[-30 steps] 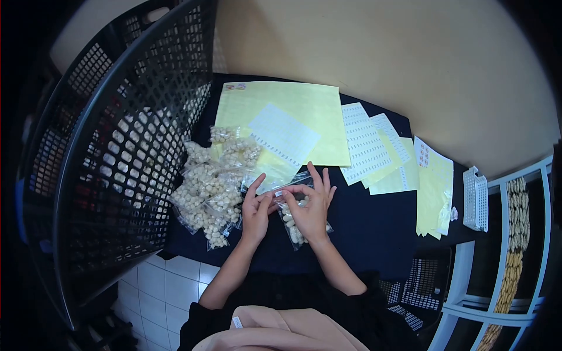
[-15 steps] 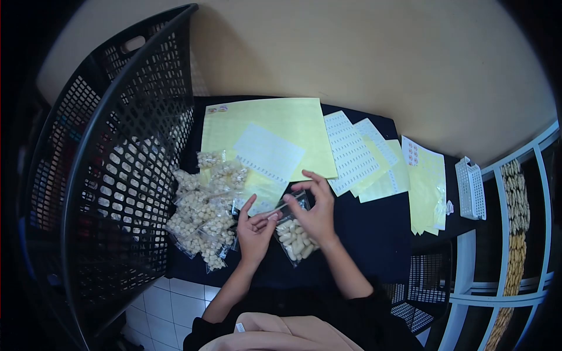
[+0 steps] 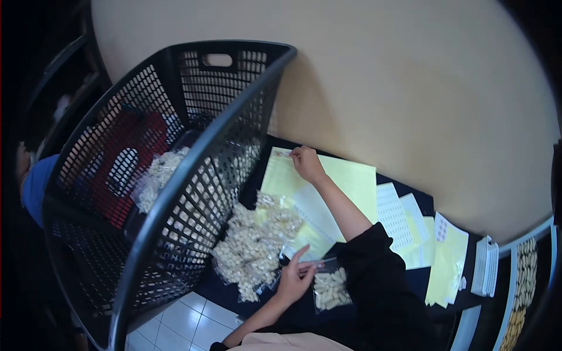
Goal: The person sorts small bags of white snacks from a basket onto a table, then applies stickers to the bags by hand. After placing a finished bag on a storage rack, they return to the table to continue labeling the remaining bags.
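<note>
My left hand (image 3: 297, 279) is pinched on the top edge of a clear bag of white oblong pieces (image 3: 331, 289) near the table's front edge. My right hand (image 3: 307, 163) reaches to the upper left corner of a large yellow sheet (image 3: 354, 186), its fingertips closed at the small stickers (image 3: 282, 153) there; whether a sticker is between them is too small to tell. A pile of clear bags with small whitish pieces (image 3: 246, 251) lies left of my left hand, partly over the yellow sheet.
A large black basket (image 3: 202, 152) stands at the left with a filled bag (image 3: 159, 175) inside. Label sheets (image 3: 393, 216) and more yellow sheets (image 3: 448, 257) lie to the right, beside a small white basket (image 3: 485, 266). At the far left, part of a person in blue (image 3: 38, 190) shows.
My right hand has left the bag and moved up to the yellow sheet's corner. My left hand stays at the bag. The view has turned left, showing more of the black basket.
</note>
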The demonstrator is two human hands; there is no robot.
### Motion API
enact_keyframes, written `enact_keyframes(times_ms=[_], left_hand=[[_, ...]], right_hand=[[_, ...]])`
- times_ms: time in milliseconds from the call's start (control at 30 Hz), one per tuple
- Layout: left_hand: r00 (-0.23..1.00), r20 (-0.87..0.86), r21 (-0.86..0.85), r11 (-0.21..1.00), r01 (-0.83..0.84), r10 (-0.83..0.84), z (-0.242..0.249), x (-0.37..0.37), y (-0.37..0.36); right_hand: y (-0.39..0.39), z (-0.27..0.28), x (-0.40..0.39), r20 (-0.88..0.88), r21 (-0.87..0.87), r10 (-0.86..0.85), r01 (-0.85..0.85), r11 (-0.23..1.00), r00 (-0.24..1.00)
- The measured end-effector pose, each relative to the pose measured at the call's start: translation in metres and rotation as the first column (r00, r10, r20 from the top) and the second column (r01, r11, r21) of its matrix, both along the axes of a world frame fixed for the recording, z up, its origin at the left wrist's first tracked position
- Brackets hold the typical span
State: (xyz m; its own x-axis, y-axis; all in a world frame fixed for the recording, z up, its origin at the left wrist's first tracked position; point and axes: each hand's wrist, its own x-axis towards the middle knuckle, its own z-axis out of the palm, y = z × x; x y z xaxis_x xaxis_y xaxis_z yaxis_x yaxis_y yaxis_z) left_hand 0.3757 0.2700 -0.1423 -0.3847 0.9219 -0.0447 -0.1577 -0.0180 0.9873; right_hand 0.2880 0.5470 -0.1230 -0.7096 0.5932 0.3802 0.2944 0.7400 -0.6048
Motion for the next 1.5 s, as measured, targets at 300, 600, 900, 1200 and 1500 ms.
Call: enact_keyframes(times_ms=[300,600,900,1200,1500], left_hand=[[0.992,-0.108,-0.045,0.997,0.055,-0.06,0.012,-0.001,0.003],[0.992,-0.094,-0.037,0.996,0.085,-0.088,0.008,-0.002,0.003],[0.989,-0.11,-0.009,0.995,0.101,-0.101,0.006,0.0,0.001],[0.997,0.078,0.126,0.991,-0.032,0.023,-0.001,0.0,0.005],[0.982,0.169,0.143,0.983,-0.114,0.089,0.006,-0.001,0.007]], right_hand=[[-0.002,0.001,-0.036,0.356,0.103,-0.151,0.122,0.987,0.922],[0.011,-0.002,-0.031,0.374,-0.035,-0.089,0.11,0.993,0.923],[0.016,-0.003,-0.024,0.22,-0.42,0.151,-0.046,0.906,0.964],[-0.073,0.088,0.118,0.002,-0.186,0.358,-0.351,0.918,0.934],[-0.176,0.021,0.254,-0.264,-0.78,0.088,-0.266,0.566,0.96]])
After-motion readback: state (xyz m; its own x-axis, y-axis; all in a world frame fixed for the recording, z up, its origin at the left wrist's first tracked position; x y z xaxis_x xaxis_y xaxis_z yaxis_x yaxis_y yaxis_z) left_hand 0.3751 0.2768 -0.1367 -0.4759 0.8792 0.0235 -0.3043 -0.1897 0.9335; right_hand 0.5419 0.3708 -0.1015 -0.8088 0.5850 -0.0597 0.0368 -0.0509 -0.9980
